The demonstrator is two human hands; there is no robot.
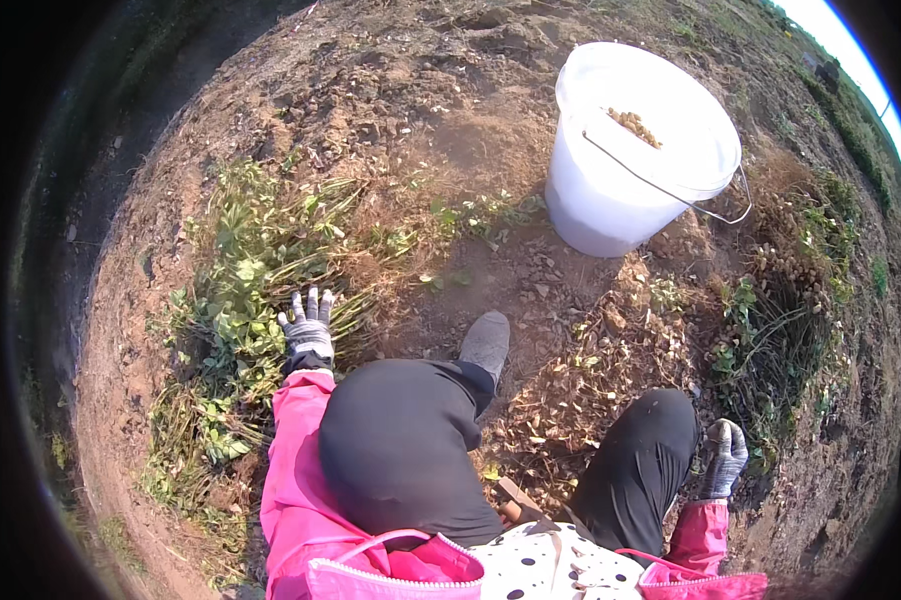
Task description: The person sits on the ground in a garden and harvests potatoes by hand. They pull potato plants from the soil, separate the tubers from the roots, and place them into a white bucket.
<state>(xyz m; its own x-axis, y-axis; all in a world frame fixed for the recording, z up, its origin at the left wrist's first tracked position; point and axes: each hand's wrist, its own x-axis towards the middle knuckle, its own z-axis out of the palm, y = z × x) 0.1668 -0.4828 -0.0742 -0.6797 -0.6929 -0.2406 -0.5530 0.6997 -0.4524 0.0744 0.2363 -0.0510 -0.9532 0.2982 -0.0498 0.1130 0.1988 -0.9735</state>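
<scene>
Gloved in grey, my left hand (309,327) reaches out with its fingers spread over a pile of pulled, leafy peanut plants (248,285). It lies on or just above the stems, and no grip on them shows. My right hand (723,457), in a matching glove, is beside my right knee with its fingers curled; whether it holds anything cannot be told. Near it on the right lies another heap of peanut plants (780,330) with pods among the roots. A white plastic bucket (608,184) with a wire handle stands upright ahead, some peanut pods (634,127) inside.
My grey shoe (486,343) rests on bare soil between the plant heaps. Dry leaves (555,420) litter the ground between my legs, where part of a wooden object (518,493) shows. Rough soil (390,67) stretches beyond the left heap.
</scene>
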